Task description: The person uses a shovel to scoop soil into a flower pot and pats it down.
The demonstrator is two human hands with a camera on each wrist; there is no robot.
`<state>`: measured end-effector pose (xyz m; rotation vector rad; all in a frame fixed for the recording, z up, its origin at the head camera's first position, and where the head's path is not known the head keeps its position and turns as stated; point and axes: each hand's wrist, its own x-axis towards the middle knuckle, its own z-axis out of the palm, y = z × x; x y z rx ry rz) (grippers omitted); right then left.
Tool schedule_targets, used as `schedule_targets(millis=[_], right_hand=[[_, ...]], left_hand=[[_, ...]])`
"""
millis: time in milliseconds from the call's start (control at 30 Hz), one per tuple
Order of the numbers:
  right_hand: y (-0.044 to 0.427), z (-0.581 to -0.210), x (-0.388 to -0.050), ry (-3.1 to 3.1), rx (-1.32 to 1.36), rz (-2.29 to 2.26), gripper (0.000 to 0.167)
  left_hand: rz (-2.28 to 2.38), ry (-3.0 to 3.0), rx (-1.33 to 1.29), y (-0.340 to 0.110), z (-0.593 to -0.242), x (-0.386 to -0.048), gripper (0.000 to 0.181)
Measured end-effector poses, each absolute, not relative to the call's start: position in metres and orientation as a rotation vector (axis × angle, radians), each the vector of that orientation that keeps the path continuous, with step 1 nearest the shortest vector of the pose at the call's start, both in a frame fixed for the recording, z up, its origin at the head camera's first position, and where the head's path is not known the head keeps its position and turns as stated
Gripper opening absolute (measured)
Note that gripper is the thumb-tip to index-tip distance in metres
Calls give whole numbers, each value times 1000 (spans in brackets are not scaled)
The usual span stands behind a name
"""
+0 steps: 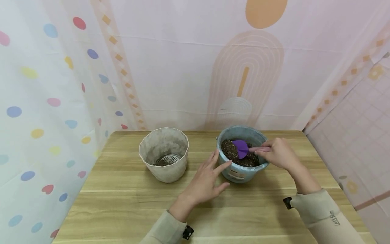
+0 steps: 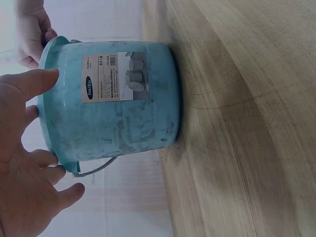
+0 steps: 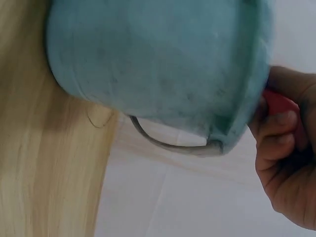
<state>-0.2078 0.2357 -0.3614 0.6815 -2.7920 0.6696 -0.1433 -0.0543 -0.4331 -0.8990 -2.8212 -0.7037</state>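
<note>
My right hand [image 1: 281, 154] grips the pinkish handle of a small trowel [image 1: 241, 149], whose purple blade lies at the dark soil [image 1: 231, 151] inside a blue bucket [image 1: 225, 172]. Spread fingers of my left hand [image 1: 202, 183] reach to the bucket's near left rim; the thumb stands apart from the wall. In the left wrist view a printed label [image 2: 114, 76] shows on the bucket's side. The right wrist view shows the fingers curled round the handle [image 3: 281, 109] beyond the rim; the blade is hidden there.
Left of the bucket stands a whitish faceted pot [image 1: 170, 173] with a perforated bottom and a little soil in it. Both stand on a wooden table [image 1: 122, 203]. Patterned curtains [image 1: 170, 74] hang behind and at the sides. The bucket's handle [image 3: 173, 147] hangs down outside its wall.
</note>
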Motion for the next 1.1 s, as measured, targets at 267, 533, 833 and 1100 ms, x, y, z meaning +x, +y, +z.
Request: schedule_targets(millis=[267,533,833,1100], right_hand=[[237,-362,-206,-2944,598,986,11],[238,-360,-203,-2999,384,1144,39],[241,-363,-200,-2990,252,1362,45],[255,-368,-194,-2928,209,1480,35]], left_hand=[[-712,-2832,-901,-53,-429,-142,73],[-682,-2829,-918,-52,-429,-142,74],[-654,-2840,-885,-54,-430,-141,73],[-638,-2803,-882,-54,-431,-140,75]])
